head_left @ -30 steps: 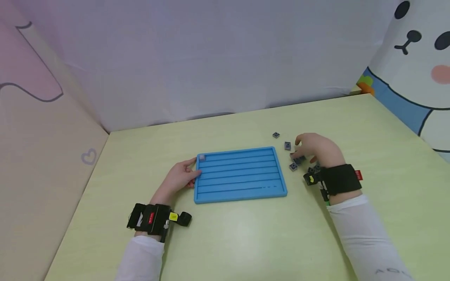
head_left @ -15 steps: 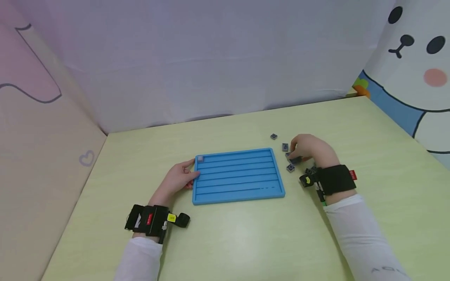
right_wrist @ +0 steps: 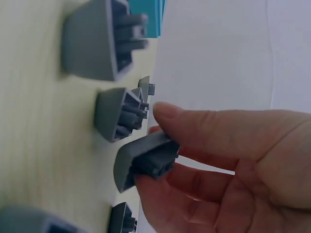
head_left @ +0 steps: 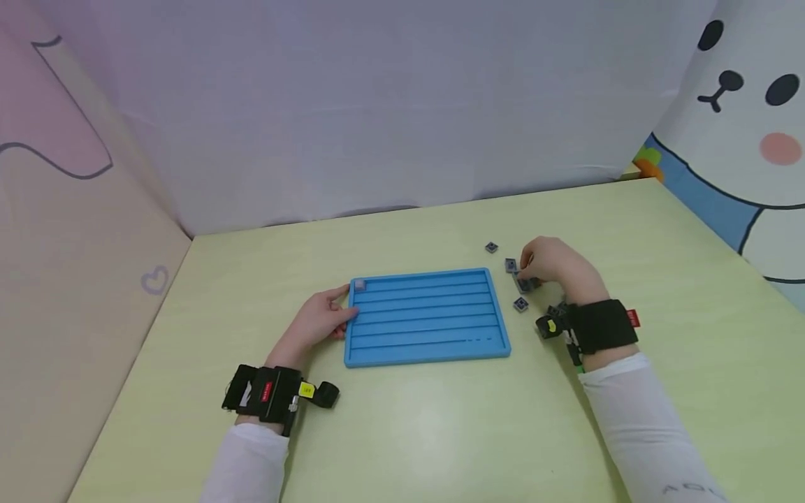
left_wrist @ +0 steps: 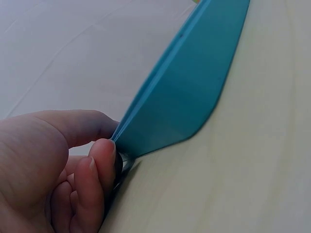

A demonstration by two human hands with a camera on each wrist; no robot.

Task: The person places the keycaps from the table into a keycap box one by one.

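My right hand [head_left: 560, 267] pinches a probably light, stiff keycap [right_wrist: 130, 156] by its walls beside the tray [head_left: 428, 318] my left hand [head_left: 316, 318] grips.

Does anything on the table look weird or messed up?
Some grey keycaps lie upside down, hollow sides up, scattered right of the blue tray. Odd, since keycaps usually face up. Nothing looks broken or spilled.

The blue tray [head_left: 428, 318] looks like smooth, satin-finished plastic with ridges across its floor, and the grey keycaps [right_wrist: 90, 46] like smooth matt plastic. The tabletop [head_left: 415, 433] shows pale wood grain under a soft gloss. The backdrop [head_left: 390, 112] is matt, cloth-like and faintly creased; white sleeves [head_left: 641, 416] and black wrist straps [head_left: 605, 331] both look like cloth
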